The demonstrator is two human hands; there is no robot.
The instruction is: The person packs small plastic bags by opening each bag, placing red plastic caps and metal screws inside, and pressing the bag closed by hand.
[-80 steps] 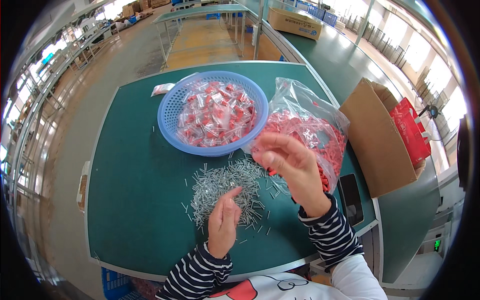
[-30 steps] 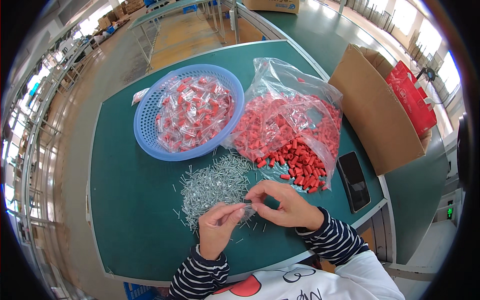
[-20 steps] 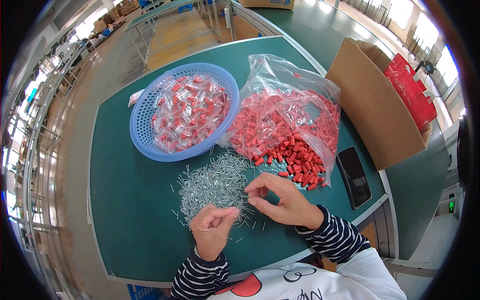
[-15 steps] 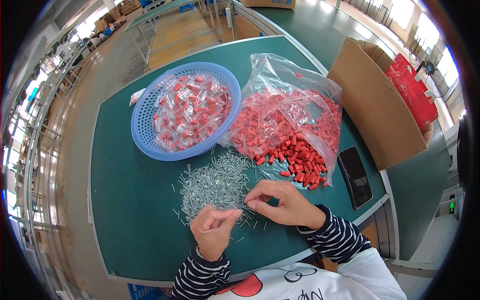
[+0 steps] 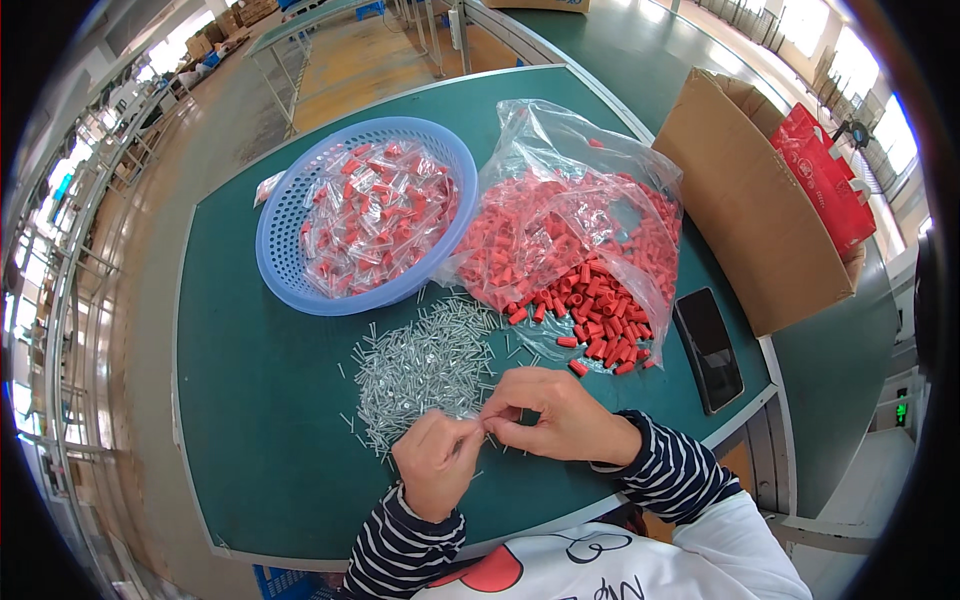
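My left hand (image 5: pixel 438 462) is closed in a pinch on a small clear plastic bag (image 5: pixel 474 417), of which only a bit shows at the fingertips. My right hand (image 5: pixel 560 418) is pinched too, its fingertips meeting the left ones at the bag; what they hold is too small to make out. Just beyond both hands lies a loose pile of small silvery screws (image 5: pixel 420 365). Farther off, red plastic caps (image 5: pixel 612 325) spill from the mouth of a large clear bag (image 5: pixel 560 130) on the green table (image 5: pixel 260 440).
A blue perforated basket (image 5: pixel 283 262) of small clear bags with red caps stands at the far left. On the right lie a black phone (image 5: pixel 708 350) and a tall open cardboard box (image 5: pixel 750 215), with a red bag (image 5: pixel 820 175) inside it.
My hands have come together, and the right fingertips now touch the left ones at the small bag. One red cap lies a little nearer the front than before.
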